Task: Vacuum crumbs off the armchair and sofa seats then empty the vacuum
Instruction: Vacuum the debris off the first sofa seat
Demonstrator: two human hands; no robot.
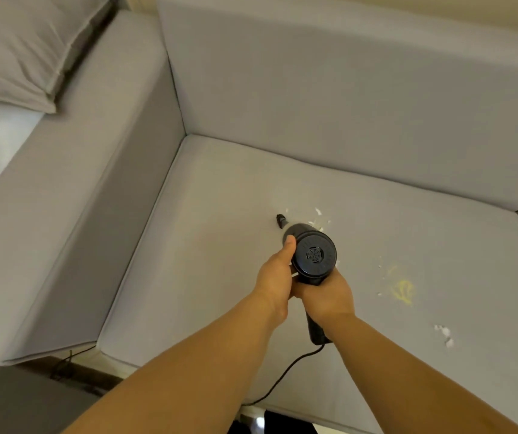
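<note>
Over the pale grey fabric sofa seat (361, 233), both the left hand (275, 278) and right hand (329, 296) grip the black corded handheld vacuum (312, 255), nozzle down beside white crumbs (320, 216), more lying rightward, emptying yet to come.

Grey sofa seat cushion (220, 292) with white crumbs (318, 214) mid-cushion, more crumbs and a yellow stain (403, 291) toward its right edge.
</note>
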